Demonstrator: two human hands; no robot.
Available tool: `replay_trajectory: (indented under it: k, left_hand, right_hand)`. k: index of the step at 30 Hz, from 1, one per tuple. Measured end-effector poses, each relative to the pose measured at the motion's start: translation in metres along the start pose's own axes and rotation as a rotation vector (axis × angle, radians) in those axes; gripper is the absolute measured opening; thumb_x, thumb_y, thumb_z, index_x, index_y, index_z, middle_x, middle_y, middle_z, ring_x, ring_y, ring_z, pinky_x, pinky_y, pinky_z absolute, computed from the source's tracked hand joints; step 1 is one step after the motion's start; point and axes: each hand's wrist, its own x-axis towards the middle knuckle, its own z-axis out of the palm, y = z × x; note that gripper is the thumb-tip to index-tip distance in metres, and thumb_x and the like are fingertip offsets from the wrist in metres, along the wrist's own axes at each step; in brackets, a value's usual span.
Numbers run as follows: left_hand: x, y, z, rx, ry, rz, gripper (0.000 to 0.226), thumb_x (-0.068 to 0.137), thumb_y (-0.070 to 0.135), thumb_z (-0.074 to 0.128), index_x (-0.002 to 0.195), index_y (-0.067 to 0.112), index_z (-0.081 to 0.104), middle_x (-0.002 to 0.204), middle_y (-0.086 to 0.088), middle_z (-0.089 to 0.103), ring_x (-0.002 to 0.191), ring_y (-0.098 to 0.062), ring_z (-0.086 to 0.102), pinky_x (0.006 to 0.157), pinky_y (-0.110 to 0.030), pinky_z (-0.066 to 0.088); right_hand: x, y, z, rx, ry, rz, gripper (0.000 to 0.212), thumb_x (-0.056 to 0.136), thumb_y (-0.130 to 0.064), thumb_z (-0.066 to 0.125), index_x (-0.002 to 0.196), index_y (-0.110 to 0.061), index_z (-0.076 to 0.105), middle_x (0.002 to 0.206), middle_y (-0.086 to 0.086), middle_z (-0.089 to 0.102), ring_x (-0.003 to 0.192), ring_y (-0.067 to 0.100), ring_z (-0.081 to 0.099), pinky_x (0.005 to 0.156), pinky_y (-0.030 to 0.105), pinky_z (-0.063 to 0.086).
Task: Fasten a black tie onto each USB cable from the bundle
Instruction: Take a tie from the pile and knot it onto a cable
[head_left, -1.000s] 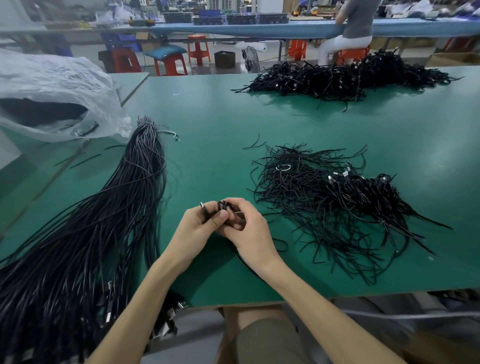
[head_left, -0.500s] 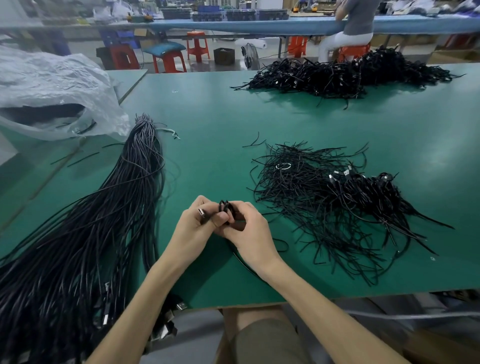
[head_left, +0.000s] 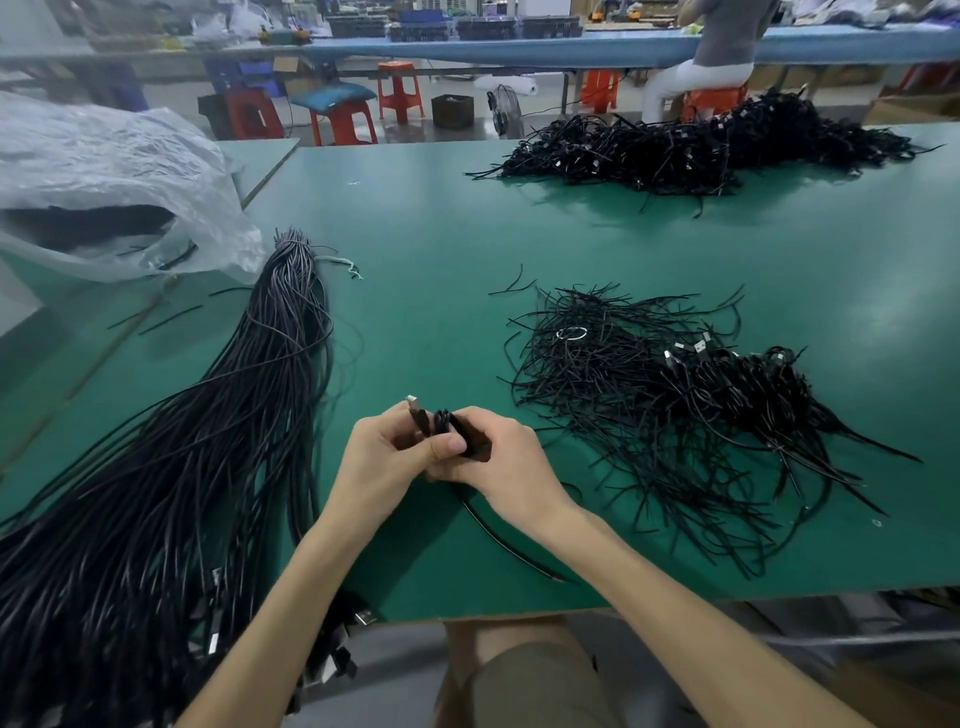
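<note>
My left hand (head_left: 384, 462) and my right hand (head_left: 498, 467) meet at the near middle of the green table (head_left: 426, 249). Together they grip a folded black USB cable (head_left: 441, 423); its silver plug (head_left: 412, 401) sticks up above my left thumb. A black tie looks wrapped around the folds under my right fingers, though I cannot tell how far it is closed. A loose tail of the cable (head_left: 509, 545) trails toward the table's front edge. The long cable bundle (head_left: 208, 441) lies on the left. A heap of loose black ties (head_left: 613, 374) lies to the right.
Tied cables (head_left: 769, 395) lie on the right part of the tie heap. A bigger pile of black cables (head_left: 701, 145) sits at the far edge. A clear plastic bag (head_left: 114, 182) lies at the far left. Red stools and a seated person are beyond the table.
My hands have stayed in the same spot while working the cable. The silver plug now stands higher and clearer above my left thumb.
</note>
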Motion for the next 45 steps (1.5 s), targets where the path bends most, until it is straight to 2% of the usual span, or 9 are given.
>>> replay_trajectory:
  k: [4, 12, 15, 18, 27, 32, 37, 41, 45]
  left_hand:
    - [0.0, -0.001, 0.0, -0.038, 0.021, -0.035, 0.032, 0.07, 0.029, 0.082, 0.089, 0.003, 0.078, 0.088, -0.02, 0.076, 0.081, -0.025, 0.071, 0.083, -0.052, 0.056]
    - [0.001, -0.005, -0.003, -0.007, 0.018, 0.001, 0.028, 0.073, 0.027, 0.083, 0.086, 0.003, 0.075, 0.085, -0.032, 0.065, 0.077, -0.026, 0.06, 0.074, -0.039, 0.048]
    - [0.0, -0.004, -0.003, -0.078, 0.008, 0.006, 0.008, 0.077, 0.026, 0.08, 0.082, 0.02, 0.08, 0.088, -0.018, 0.074, 0.082, -0.016, 0.069, 0.076, -0.026, 0.053]
    - [-0.001, -0.004, -0.003, -0.117, 0.009, 0.007, 0.006, 0.077, 0.025, 0.079, 0.082, 0.024, 0.081, 0.088, -0.006, 0.078, 0.084, -0.011, 0.073, 0.077, -0.018, 0.054]
    - [-0.001, -0.009, -0.007, -0.063, 0.093, -0.036, 0.035, 0.069, 0.05, 0.088, 0.087, 0.022, 0.081, 0.082, -0.005, 0.078, 0.079, -0.014, 0.072, 0.073, -0.022, 0.055]
    - [0.003, -0.008, -0.007, -0.12, 0.137, -0.064, 0.035, 0.067, 0.036, 0.089, 0.093, 0.021, 0.073, 0.074, -0.013, 0.07, 0.072, -0.014, 0.066, 0.07, -0.016, 0.051]
    - [-0.002, -0.005, -0.007, -0.082, 0.035, -0.02, 0.015, 0.081, 0.032, 0.08, 0.092, 0.022, 0.081, 0.091, -0.004, 0.079, 0.09, -0.02, 0.076, 0.081, -0.026, 0.057]
    - [-0.001, -0.007, -0.002, 0.055, 0.025, -0.009, 0.019, 0.088, 0.033, 0.073, 0.099, 0.018, 0.078, 0.093, -0.003, 0.078, 0.09, -0.024, 0.073, 0.083, -0.035, 0.057]
    - [-0.001, -0.008, 0.001, 0.135, 0.005, 0.039, 0.028, 0.091, 0.04, 0.063, 0.1, 0.016, 0.075, 0.084, 0.007, 0.076, 0.074, -0.009, 0.068, 0.07, -0.02, 0.05]
  right_hand:
    - [-0.003, 0.001, 0.004, -0.048, 0.02, -0.041, 0.022, 0.085, -0.019, 0.081, 0.102, -0.016, 0.068, 0.092, -0.005, 0.073, 0.085, 0.011, 0.065, 0.079, 0.026, 0.051]
    - [-0.011, -0.005, 0.008, -0.194, -0.044, -0.123, 0.01, 0.102, -0.018, 0.059, 0.107, -0.01, 0.056, 0.106, 0.002, 0.065, 0.092, 0.016, 0.057, 0.077, 0.029, 0.043]
    - [-0.012, -0.006, 0.008, -0.223, -0.023, -0.137, 0.008, 0.102, -0.016, 0.056, 0.108, -0.012, 0.053, 0.105, 0.003, 0.065, 0.092, 0.021, 0.057, 0.077, 0.036, 0.044]
    - [-0.013, -0.008, 0.009, -0.253, -0.012, -0.139, 0.008, 0.103, -0.018, 0.052, 0.109, -0.014, 0.05, 0.103, 0.004, 0.065, 0.09, 0.027, 0.058, 0.08, 0.047, 0.047]
    - [-0.016, -0.007, 0.018, -0.364, 0.02, -0.114, 0.012, 0.109, -0.019, 0.04, 0.115, -0.017, 0.051, 0.108, 0.005, 0.065, 0.09, 0.03, 0.061, 0.079, 0.051, 0.05]
    - [-0.017, -0.004, 0.023, -0.464, 0.045, -0.141, 0.016, 0.11, -0.016, 0.037, 0.115, -0.016, 0.052, 0.107, 0.005, 0.063, 0.088, 0.029, 0.06, 0.074, 0.044, 0.048]
    - [-0.016, -0.003, 0.023, -0.55, 0.036, -0.138, 0.026, 0.106, -0.002, 0.039, 0.124, -0.015, 0.052, 0.115, 0.007, 0.064, 0.097, 0.028, 0.063, 0.08, 0.045, 0.053]
    - [-0.017, -0.004, 0.023, -0.585, 0.053, -0.139, 0.028, 0.105, 0.0, 0.039, 0.127, -0.013, 0.052, 0.119, 0.008, 0.064, 0.1, 0.027, 0.064, 0.083, 0.043, 0.054]
    - [-0.017, -0.005, 0.023, -0.628, 0.061, -0.126, 0.024, 0.104, 0.002, 0.039, 0.121, -0.008, 0.053, 0.115, 0.01, 0.064, 0.097, 0.03, 0.064, 0.081, 0.043, 0.053]
